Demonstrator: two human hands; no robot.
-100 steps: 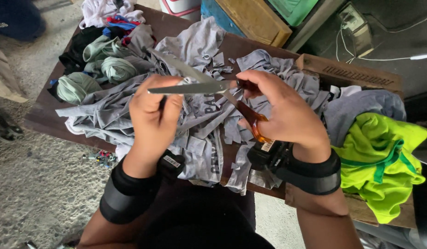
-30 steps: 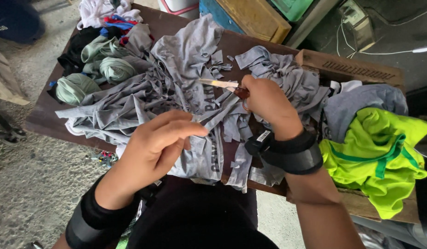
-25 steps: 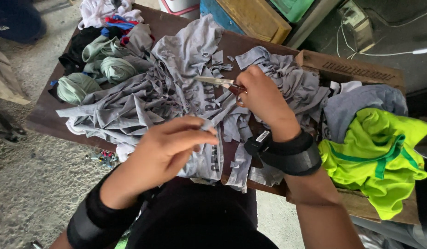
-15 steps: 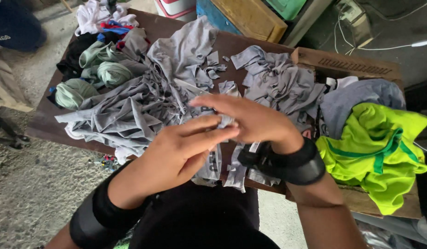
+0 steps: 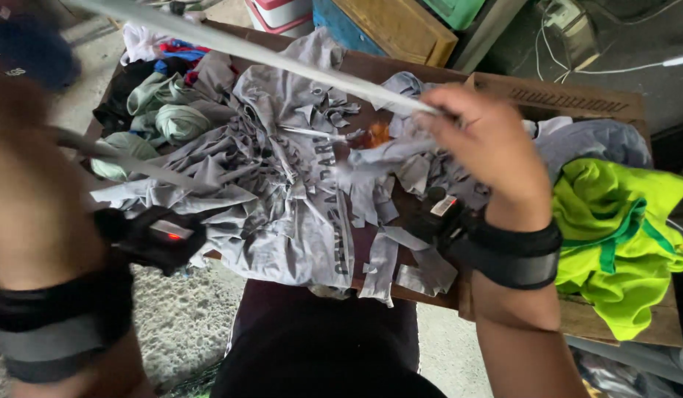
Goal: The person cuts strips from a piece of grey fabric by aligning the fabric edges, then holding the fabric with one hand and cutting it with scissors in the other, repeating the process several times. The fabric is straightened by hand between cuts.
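Above the cut-up grey T-shirt (image 5: 297,199) spread over the brown table (image 5: 385,68), a long grey fabric strip (image 5: 260,55) runs taut and slanted from the upper left down to the right hand (image 5: 485,151), whose fingers are pinched together on its end. The strip looks stretched between two pulls, which would account for its straight line. The left hand (image 5: 21,191) is raised close to the camera and badly blurred, left of the shirt; whether it grips the strip's other end I cannot tell. A second, blurred grey strip (image 5: 120,158) crosses just beside that hand.

On the shirt, near its upper right edge, lie scissors with orange handles (image 5: 334,135), set down and untouched, blades pointing left. More grey scraps (image 5: 400,258) hang over the table's near edge below the shirt. Right of the shirt sits a neon yellow-green garment (image 5: 621,221); to its upper left, folded green and dark clothes (image 5: 164,110). Beyond the table stand coloured crates (image 5: 385,22), and rough concrete floor (image 5: 179,324) shows beneath.
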